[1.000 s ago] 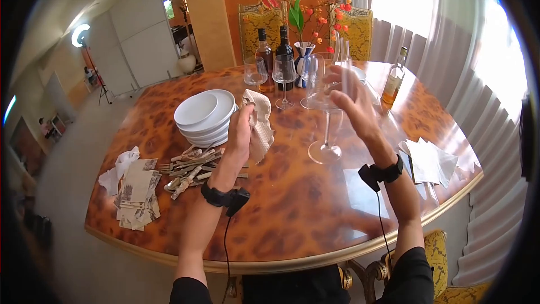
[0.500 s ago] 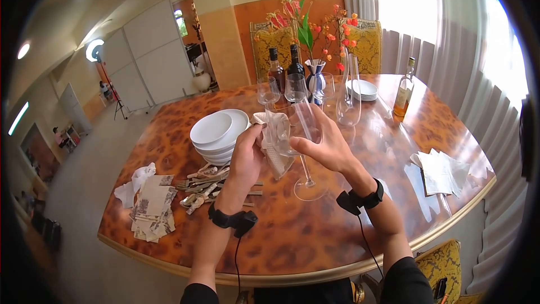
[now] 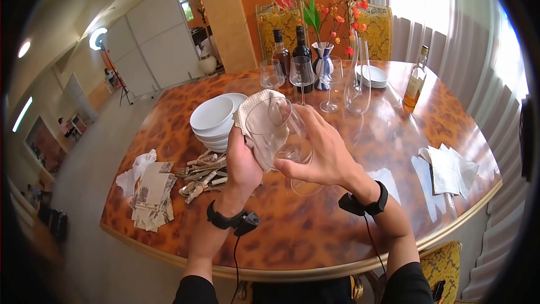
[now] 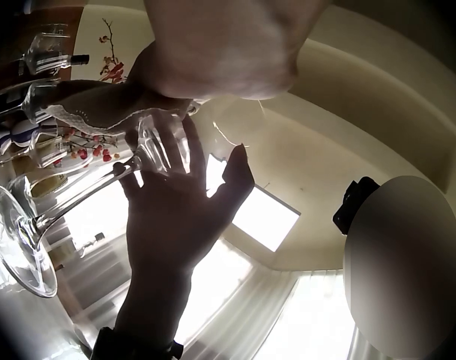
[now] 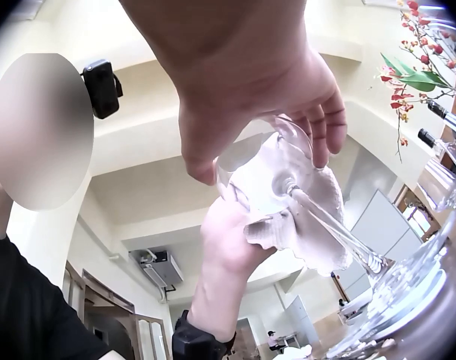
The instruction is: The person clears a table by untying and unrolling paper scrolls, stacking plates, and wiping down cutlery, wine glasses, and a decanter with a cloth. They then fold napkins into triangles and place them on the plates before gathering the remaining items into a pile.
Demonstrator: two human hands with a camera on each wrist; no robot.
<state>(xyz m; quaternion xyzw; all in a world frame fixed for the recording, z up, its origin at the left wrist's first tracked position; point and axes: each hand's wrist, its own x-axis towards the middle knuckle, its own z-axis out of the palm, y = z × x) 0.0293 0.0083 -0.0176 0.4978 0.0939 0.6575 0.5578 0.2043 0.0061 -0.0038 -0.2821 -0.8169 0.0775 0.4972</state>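
Note:
A large clear wine glass (image 3: 299,138) is tilted between the two hands, its rim toward the left hand. The right hand (image 3: 326,155) grips its bowl, thumb on the near side and fingers on the far side. A beige textured cloth (image 3: 245,115) is held in the left hand (image 3: 243,163), pressed against the glass at the bowl. In the left wrist view the glass's stem (image 4: 82,201) slants down to its round foot (image 4: 22,244). From the right wrist view, the cloth (image 5: 327,217) shows spread behind the bowl.
Stacked white bowls and plates (image 3: 211,118) and a heap of cutlery (image 3: 202,175) lie left, beside patterned napkins (image 3: 153,194). Several wine glasses (image 3: 302,73), bottles (image 3: 301,45), a decanter (image 3: 357,93) and a flower vase (image 3: 323,65) stand behind. White napkins (image 3: 453,169) lie right.
The right hand came left and took hold of the wine glass, which is now lifted and tilted toward the left hand. The cloth has moved from beside the glass onto its bowl.

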